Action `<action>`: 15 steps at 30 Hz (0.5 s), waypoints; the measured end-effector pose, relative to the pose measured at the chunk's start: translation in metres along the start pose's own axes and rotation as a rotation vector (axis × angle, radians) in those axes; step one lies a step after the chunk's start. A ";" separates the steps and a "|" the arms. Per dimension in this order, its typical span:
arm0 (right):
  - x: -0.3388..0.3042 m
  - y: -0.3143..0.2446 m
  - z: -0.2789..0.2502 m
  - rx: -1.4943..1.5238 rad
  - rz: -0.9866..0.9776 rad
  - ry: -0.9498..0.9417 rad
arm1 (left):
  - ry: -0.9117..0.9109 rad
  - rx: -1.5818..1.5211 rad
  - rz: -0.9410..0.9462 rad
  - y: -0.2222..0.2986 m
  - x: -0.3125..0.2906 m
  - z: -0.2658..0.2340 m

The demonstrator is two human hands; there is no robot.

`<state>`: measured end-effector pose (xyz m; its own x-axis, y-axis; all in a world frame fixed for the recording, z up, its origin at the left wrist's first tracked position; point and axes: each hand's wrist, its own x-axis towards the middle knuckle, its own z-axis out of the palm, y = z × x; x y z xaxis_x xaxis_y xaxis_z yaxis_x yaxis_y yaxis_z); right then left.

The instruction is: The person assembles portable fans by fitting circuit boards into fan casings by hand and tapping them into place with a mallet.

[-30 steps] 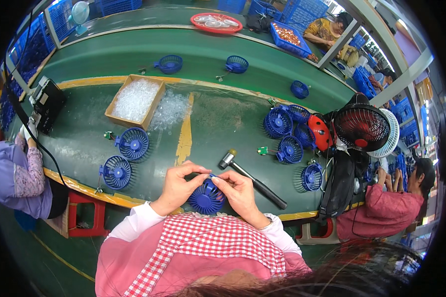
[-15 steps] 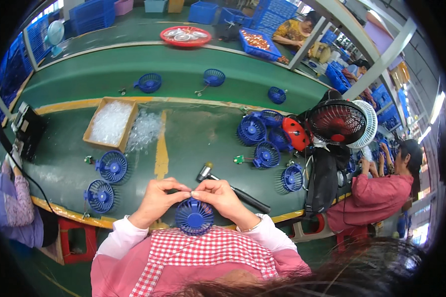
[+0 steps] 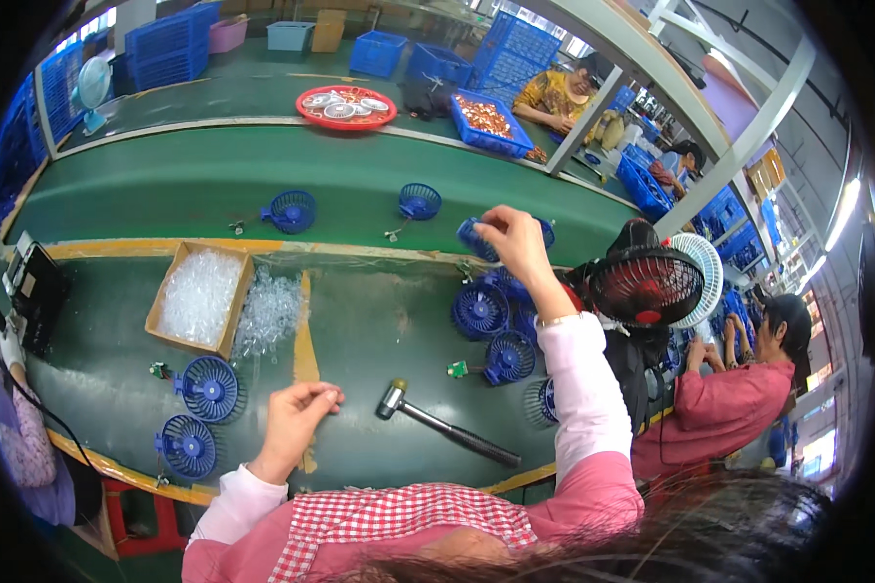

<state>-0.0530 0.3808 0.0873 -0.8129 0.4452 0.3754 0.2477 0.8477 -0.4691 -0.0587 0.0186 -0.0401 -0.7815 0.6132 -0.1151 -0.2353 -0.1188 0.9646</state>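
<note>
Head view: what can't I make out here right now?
In the head view:
- Whether the bare left hand holds anything small: its curled fingers hide it.
- Part of the blue round plastic fan in the right hand: that hand covers it.
- Part of the lavender-clothed co-worker: lost at the dark left edge.

Bright, even | lit tube (image 3: 848,209) at right | fisheye-bent edges | black corners

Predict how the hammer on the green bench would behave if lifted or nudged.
The hammer would probably feel head-heavy, as its metallic-looking head sits at one end. Its straight dark handle looks stiff, unlikely to bend. Nudged, it would likely pivot rather than roll, since the head sits crosswise.
</note>
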 end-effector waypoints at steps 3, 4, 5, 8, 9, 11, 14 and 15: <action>0.042 0.020 0.031 -0.286 -0.023 0.040 | -0.041 -0.028 -0.038 -0.004 0.000 0.003; 0.053 0.022 0.048 -0.256 -0.050 0.028 | -0.044 -0.016 -0.064 -0.003 0.001 0.003; 0.062 0.023 0.067 -0.227 -0.076 0.018 | -0.049 -0.003 -0.090 -0.002 0.001 0.003; 0.076 0.013 0.126 -0.237 -0.128 -0.106 | -0.044 -0.039 -0.095 -0.004 0.002 -0.002; 0.080 0.014 0.141 -0.311 -0.095 -0.175 | -0.044 -0.056 -0.104 -0.004 0.002 -0.004; 0.084 0.025 0.157 -0.413 0.078 -0.228 | -0.064 -0.039 -0.084 -0.005 0.006 -0.002; 0.079 0.034 0.158 -0.498 0.093 -0.222 | -0.082 -0.020 -0.070 -0.007 0.006 -0.003; 0.078 0.034 0.156 -0.446 0.138 -0.186 | -0.094 -0.017 -0.072 -0.008 0.006 -0.002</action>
<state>-0.1905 0.3993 -0.0245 -0.8270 0.5372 0.1657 0.5275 0.8434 -0.1019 -0.0627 0.0212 -0.0492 -0.7049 0.6909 -0.1605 -0.2994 -0.0847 0.9504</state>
